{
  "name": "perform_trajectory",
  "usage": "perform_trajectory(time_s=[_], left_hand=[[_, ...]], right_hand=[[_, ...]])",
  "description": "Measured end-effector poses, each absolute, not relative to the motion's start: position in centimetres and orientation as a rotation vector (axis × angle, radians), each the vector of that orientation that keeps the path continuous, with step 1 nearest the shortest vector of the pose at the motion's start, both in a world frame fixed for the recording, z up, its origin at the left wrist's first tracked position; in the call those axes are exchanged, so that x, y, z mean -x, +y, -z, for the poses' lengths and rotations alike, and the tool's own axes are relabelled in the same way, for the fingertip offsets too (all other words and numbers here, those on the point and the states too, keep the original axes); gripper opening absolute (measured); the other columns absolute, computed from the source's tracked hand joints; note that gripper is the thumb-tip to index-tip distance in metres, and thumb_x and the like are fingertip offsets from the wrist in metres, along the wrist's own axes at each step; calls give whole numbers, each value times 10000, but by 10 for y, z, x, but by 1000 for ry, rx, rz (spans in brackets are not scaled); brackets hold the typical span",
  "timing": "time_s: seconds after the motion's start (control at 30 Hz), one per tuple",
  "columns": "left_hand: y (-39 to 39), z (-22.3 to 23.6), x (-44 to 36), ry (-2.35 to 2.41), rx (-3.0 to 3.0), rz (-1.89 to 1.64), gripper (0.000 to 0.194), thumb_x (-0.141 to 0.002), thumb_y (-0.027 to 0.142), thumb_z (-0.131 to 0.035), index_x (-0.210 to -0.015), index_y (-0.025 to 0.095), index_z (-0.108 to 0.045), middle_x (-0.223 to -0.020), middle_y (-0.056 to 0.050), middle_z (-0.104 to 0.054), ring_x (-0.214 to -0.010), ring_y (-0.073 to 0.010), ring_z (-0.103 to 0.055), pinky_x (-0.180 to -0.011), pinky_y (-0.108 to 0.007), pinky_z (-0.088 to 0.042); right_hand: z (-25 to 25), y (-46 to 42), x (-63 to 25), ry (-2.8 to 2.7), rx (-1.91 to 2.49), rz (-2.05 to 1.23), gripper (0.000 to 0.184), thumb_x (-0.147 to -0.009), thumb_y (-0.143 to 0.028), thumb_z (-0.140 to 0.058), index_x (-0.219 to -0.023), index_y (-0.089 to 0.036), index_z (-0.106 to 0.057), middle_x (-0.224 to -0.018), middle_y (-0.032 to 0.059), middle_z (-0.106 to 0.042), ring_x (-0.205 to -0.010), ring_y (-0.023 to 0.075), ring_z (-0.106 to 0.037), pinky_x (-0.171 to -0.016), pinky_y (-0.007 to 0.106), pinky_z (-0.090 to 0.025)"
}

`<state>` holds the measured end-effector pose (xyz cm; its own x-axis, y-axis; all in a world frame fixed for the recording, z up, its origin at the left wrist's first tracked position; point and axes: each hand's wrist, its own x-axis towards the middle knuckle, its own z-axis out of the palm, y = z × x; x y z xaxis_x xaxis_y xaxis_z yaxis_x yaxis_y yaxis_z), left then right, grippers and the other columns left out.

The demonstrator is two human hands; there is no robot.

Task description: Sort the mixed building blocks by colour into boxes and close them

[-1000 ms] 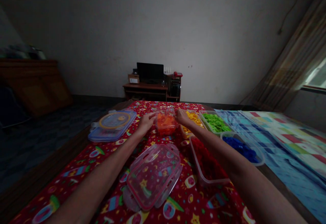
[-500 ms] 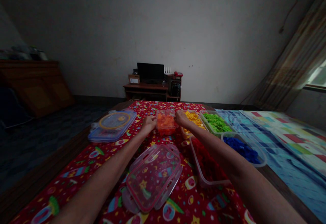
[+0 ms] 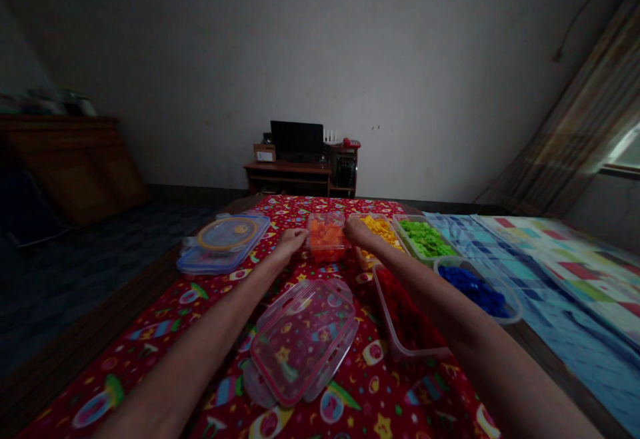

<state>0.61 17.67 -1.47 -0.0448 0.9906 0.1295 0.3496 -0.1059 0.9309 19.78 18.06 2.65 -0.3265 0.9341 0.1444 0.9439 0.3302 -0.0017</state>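
A clear plastic container (image 3: 327, 252) of small orange pieces stands toward the far middle of the table, and what looks like a clear lid covers it. My left hand (image 3: 293, 241) pinches at its left edge, thumb and fingers together. At the opposite edge, my right hand (image 3: 357, 231) is closed, its fingertips partly hidden. Just right of that hand is a container of yellow pieces (image 3: 381, 231). Nearer me, under my right forearm, sits a container of dark red pieces (image 3: 405, 306). A clear lid with a pink seal (image 3: 303, 346) lies between my forearms.
Stacked lids (image 3: 225, 242), blue-rimmed and yellow-ringed, lie at the left table edge. Containers of green pieces (image 3: 425, 238) and blue pieces (image 3: 473, 289) stand on the right. A patterned red cloth (image 3: 370, 379) covers the table. A bed (image 3: 560, 279) adjoins on the right.
Both hands stay at the sides of the orange container, with only slight finger movement. The whole view has shifted slightly.
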Motion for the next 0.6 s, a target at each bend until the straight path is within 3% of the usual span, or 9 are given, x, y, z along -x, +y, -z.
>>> perform_trajectory(time_s=[0.1,0.23,0.33,0.47,0.6], left_hand=[[174,10,3,1497,-1567,-1169,264,-759,353,-442,-591,181,-552,-512,-4,-578,-510,-146,-555,-513,-241,-435],[151,7,31,1512,-1723,-1123,189,-681,356,-548,-572,204,-578,-555,-2,-599,-634,-179,-578,-585,-243,-429],[119,16,50,1437,-2067,-761,266,-691,449,-536,-649,209,-642,-637,-12,-650,-676,-202,-599,-614,-256,-427],[84,30,53,1367,-2146,-475,275,-628,436,-589,-766,220,-688,-719,-8,-693,-669,-208,-614,-588,-250,-424],[69,31,47,1394,-2053,-561,213,-596,413,-598,-621,205,-637,-595,5,-648,-598,-195,-593,-530,-240,-407]], right_hand=[[-37,168,-198,-2434,1773,173,318,-857,-68,-366,-1042,-46,-623,-1006,206,-651,-893,220,-604,-724,270,-420],[-57,144,-206,-2403,1752,239,313,-894,-124,-346,-1016,-78,-630,-977,188,-653,-854,205,-591,-682,261,-382],[-70,125,-215,-2388,1675,269,275,-888,-157,-388,-943,-81,-646,-903,173,-654,-778,182,-567,-622,252,-333],[-73,99,-224,-2434,1501,121,191,-819,-131,-466,-785,-106,-652,-696,80,-614,-585,111,-454,-544,243,-253],[-61,67,-228,-2408,1392,-100,200,-823,-139,-459,-707,-125,-622,-554,-5,-510,-485,72,-330,-504,241,-200]])
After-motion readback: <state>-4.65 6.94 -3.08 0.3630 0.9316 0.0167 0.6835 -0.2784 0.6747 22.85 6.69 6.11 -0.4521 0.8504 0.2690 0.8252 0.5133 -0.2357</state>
